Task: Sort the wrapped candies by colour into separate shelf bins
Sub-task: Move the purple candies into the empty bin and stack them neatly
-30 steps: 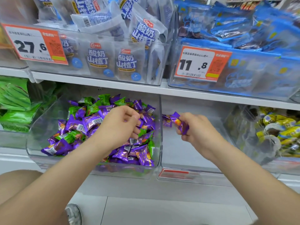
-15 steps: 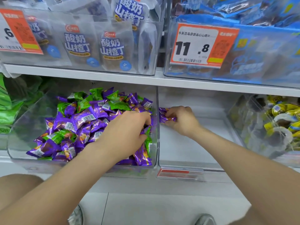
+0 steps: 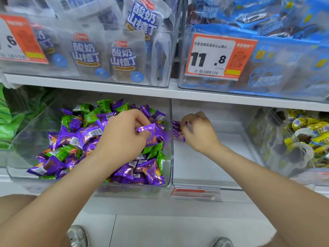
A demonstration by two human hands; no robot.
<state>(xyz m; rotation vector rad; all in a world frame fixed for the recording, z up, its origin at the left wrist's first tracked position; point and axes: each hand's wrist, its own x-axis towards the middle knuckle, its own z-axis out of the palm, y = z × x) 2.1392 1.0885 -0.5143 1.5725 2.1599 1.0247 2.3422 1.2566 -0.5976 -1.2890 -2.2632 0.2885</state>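
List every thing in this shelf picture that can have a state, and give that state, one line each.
Left hand: pinches a purple candy over the pile.
Right hand: fingers curled on purple candies inside the middle bin.
Left bin: filled with mixed candies, purple and green, unsorted.
Middle bin: mostly bare, purple only, by its left wall.
Right bin: holds yellow candies.

Both forearms reach forward. The left hand [image 3: 124, 138] pinches a purple candy [image 3: 147, 128]; the right hand [image 3: 199, 132], knuckles up, grips purple candies [image 3: 178, 135].
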